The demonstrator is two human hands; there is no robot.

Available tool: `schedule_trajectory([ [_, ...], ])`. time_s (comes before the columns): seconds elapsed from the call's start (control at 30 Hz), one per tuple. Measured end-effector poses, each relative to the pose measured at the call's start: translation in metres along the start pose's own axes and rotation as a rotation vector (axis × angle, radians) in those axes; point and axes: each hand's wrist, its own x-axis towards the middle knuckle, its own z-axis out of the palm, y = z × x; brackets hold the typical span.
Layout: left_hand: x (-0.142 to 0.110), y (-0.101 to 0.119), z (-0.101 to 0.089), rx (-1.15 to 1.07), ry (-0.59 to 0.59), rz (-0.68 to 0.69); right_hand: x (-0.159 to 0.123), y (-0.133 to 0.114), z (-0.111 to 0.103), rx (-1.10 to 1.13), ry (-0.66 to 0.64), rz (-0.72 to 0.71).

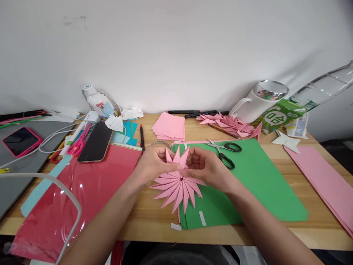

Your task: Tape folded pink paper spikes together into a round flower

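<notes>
A pink folded-paper star [176, 191] with many pointed rays and a small hole at its middle is held up over the table, near the left edge of the green paper [264, 184]. My left hand [154, 162] pinches its upper left rays, thumb across the front. From the other side, my right hand [205, 165] grips the upper right rays, its thumb close to the centre. Both sets of fingertips are partly hidden behind the paper. Black-handled scissors [226, 147] lie on the green paper, just beyond my right hand.
Pink paper squares [169, 127] and a heap of folded pink pieces [228, 125] lie at the back. A white mug [256, 105] stands back right. More pink paper [325, 180] is at right. A phone [96, 142] rests on the red plastic pack [82, 198] at left.
</notes>
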Motion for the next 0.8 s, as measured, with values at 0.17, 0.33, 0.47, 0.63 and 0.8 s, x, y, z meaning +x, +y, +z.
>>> schedule_trajectory([
  [0.17, -0.0001, -0.0014, -0.0004, -0.016, -0.019, 0.015, 0.0009, -0.0002, -0.002, 0.02, -0.026, -0.005],
  [0.33, -0.0009, -0.0012, 0.0001, -0.014, -0.047, 0.006, 0.0012, -0.0011, -0.003, -0.02, -0.023, 0.008],
  [0.47, -0.0023, 0.0, 0.0033, -0.011, 0.005, 0.01, 0.0022, -0.0002, 0.0, -0.068, 0.065, 0.037],
  [0.63, -0.0021, -0.0008, 0.005, -0.022, 0.026, -0.015, 0.0026, 0.0032, 0.0008, -0.129, 0.093, 0.036],
  [0.8, -0.0019, -0.0006, 0.0037, -0.022, -0.007, -0.002, 0.0027, -0.0002, -0.0016, -0.238, -0.046, -0.029],
])
